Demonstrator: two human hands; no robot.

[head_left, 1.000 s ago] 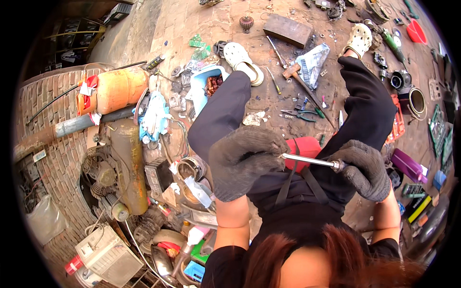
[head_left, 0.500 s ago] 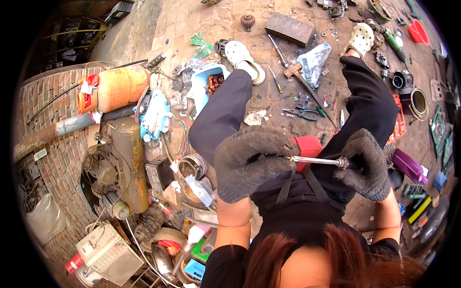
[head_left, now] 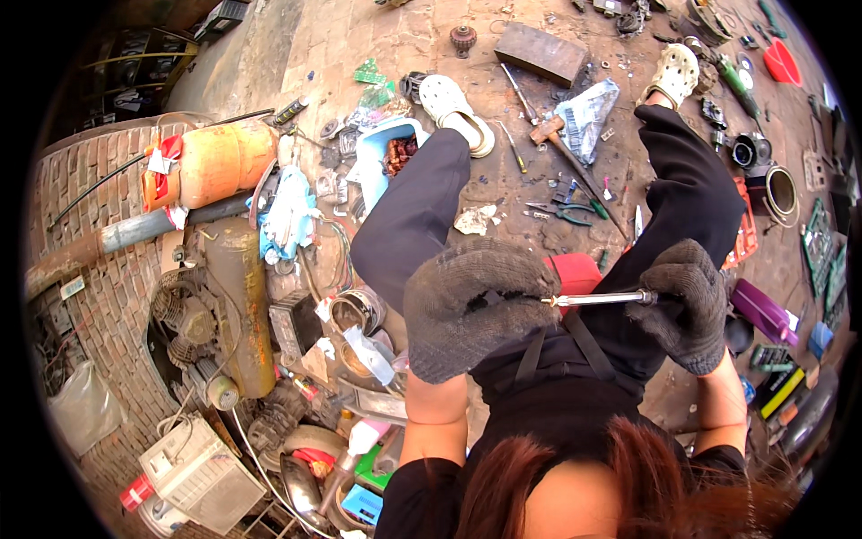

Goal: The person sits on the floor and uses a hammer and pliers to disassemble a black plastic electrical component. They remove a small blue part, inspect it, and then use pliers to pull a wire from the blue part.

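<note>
Both my hands wear dark knitted work gloves and are held over my lap. A thin, shiny metal rod [head_left: 602,299] spans the space between them, nearly level, with a small brass-coloured tip at its left end. My left hand [head_left: 476,310] is closed, its fingers curled at that tip; whatever else lies inside the glove is hidden. At the rod's other end, my right hand [head_left: 684,307] closes round it, covering the end. Behind the rod is a red object [head_left: 575,272] between my thighs.
On the ground ahead lie a hammer [head_left: 570,157], pliers [head_left: 561,213], a screwdriver [head_left: 514,148] and a metal block [head_left: 541,52]. A blue basin [head_left: 373,166] with copper coils stands by my left leg. An orange gas cylinder [head_left: 226,164] and scrap crowd the left; a purple object [head_left: 763,310] lies right.
My right hand has risen slightly and turned a little, and the rod's right end has come up with it, so the rod lies more level. My left hand has barely moved.
</note>
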